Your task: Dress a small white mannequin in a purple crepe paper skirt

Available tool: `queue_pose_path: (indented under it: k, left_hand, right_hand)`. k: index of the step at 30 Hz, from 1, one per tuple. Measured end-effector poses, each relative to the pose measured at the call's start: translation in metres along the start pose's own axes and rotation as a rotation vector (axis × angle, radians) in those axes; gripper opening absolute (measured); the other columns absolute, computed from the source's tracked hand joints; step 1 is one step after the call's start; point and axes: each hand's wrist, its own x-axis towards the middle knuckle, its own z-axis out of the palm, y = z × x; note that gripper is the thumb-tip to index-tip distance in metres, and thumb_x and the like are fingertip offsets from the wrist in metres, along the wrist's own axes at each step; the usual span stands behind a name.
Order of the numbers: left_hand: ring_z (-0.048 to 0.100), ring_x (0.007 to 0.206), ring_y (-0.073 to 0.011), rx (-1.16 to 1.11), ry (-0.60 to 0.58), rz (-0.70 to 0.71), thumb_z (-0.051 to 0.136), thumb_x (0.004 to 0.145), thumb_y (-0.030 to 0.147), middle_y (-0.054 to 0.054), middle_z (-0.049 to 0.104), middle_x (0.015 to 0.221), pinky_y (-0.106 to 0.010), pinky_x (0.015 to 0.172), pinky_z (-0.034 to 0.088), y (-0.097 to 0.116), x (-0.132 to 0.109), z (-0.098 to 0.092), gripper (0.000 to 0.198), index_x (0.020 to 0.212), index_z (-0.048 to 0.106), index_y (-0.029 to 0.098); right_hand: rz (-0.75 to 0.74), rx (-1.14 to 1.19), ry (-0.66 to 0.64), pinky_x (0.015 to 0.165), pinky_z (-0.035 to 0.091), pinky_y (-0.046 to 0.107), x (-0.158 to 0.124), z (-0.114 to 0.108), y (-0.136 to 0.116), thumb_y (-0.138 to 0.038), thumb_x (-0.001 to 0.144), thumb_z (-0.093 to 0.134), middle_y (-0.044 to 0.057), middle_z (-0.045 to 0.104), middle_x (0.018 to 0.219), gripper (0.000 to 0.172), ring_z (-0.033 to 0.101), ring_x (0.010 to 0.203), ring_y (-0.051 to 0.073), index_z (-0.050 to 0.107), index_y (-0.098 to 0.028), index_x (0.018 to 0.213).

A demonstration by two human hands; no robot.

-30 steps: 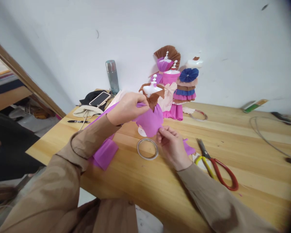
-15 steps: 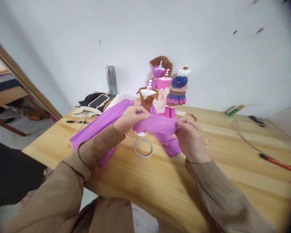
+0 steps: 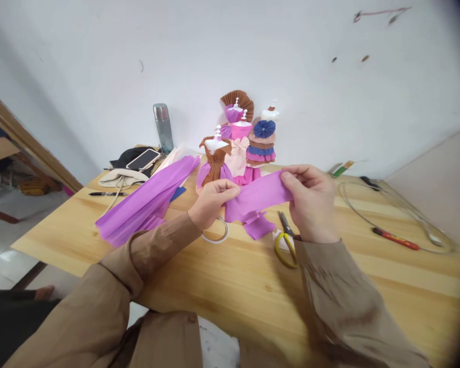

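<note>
A strip of purple crepe paper (image 3: 258,197) is stretched between both hands above the wooden table (image 3: 233,286). My left hand (image 3: 212,202) pinches its left end, and my right hand (image 3: 312,204) pinches its right end a little higher. A folded tail of the strip hangs down onto the table. Just behind the hands stands a small white mannequin in a brown and purple paper dress (image 3: 214,161). A ring of tape (image 3: 215,236) lies under my left hand. Scissors with a yellow handle (image 3: 285,240) lie partly hidden under my right wrist.
A long sheet of purple crepe paper (image 3: 145,202) lies at the left. Several more dressed mannequins (image 3: 249,140) stand by the wall with a grey flask (image 3: 163,128). A phone (image 3: 141,159), a pen (image 3: 105,193), wire (image 3: 391,220) and a red-handled tool (image 3: 394,238) also lie there.
The hands have drawn the purple strip out flat between them and moved apart, the right hand rising. The long purple sheet now lies on the table at the left. The view shifted right.
</note>
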Motion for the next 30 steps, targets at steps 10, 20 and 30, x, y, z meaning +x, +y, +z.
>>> queue_pose_path:
  k: [10,20,30]
  left_hand:
    - [0.050,0.057,-0.0076,-0.275,-0.022,-0.043,0.084,0.061,0.036,0.002,0.057,0.062,-0.022,0.055,0.038,-0.002,-0.002,0.009,0.034,0.066,0.057,0.016]
    - [0.067,0.097,-0.0218,-0.276,-0.073,0.035,0.086,0.062,0.041,-0.008,0.073,0.107,-0.034,0.082,0.052,0.000,-0.005,0.006,0.035,0.062,0.061,0.017]
    - [0.063,0.071,-0.0111,-0.376,0.085,-0.011,0.088,0.061,0.026,-0.003,0.073,0.077,-0.025,0.072,0.049,0.000,-0.006,0.010,0.020,0.072,0.076,0.015]
  right_hand:
    - [0.272,0.064,-0.164,0.040,0.035,0.022,0.001,0.002,0.016,-0.031,0.061,0.084,-0.003,0.061,0.059,0.024,0.047,0.047,0.009,0.070,-0.022,0.078]
    - [0.437,0.093,-0.381,0.033,0.024,0.021,-0.014,0.018,0.016,-0.043,0.054,0.089,-0.004,0.056,0.048,0.037,0.037,0.034,0.005,0.070,-0.019,0.073]
    - [0.010,-0.063,-0.185,0.085,0.053,0.037,-0.019,0.009,-0.003,-0.037,0.081,0.074,0.004,0.076,0.092,0.014,0.068,0.089,0.020,0.076,-0.024,0.082]
